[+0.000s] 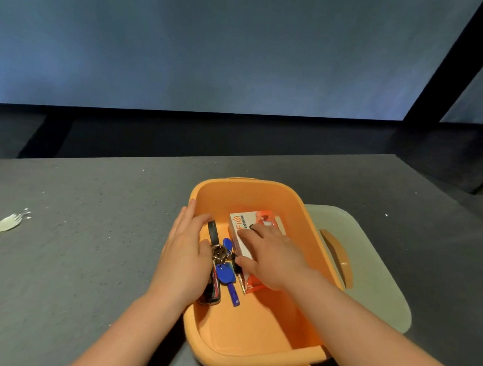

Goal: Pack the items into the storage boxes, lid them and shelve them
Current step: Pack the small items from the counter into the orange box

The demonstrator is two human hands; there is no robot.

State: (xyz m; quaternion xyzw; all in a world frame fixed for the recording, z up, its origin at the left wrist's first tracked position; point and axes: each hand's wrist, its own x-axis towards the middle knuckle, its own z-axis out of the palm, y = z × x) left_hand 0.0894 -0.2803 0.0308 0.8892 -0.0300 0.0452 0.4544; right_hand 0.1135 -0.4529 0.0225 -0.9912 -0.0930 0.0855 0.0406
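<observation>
An orange storage box (pixel 250 357) stands open on the grey counter in front of me. Inside it lies an orange and white carton (pixel 241 222) on the right, and a bunch of keys with blue tags (pixel 226 271) and a black strap on the left. My left hand (pixel 183 254) reaches over the box's left wall, its fingers curled around the keys. My right hand (pixel 271 255) lies flat on the carton with fingers spread. The box's pale lid (pixel 373 269) with an orange handle lies flat on the counter just right of the box.
A pale plastic fork (pixel 0 229) lies on the grey counter (pixel 97 228) at the far left. The counter's far edge runs behind the box, with a dark wall base and a black post beyond it at the right.
</observation>
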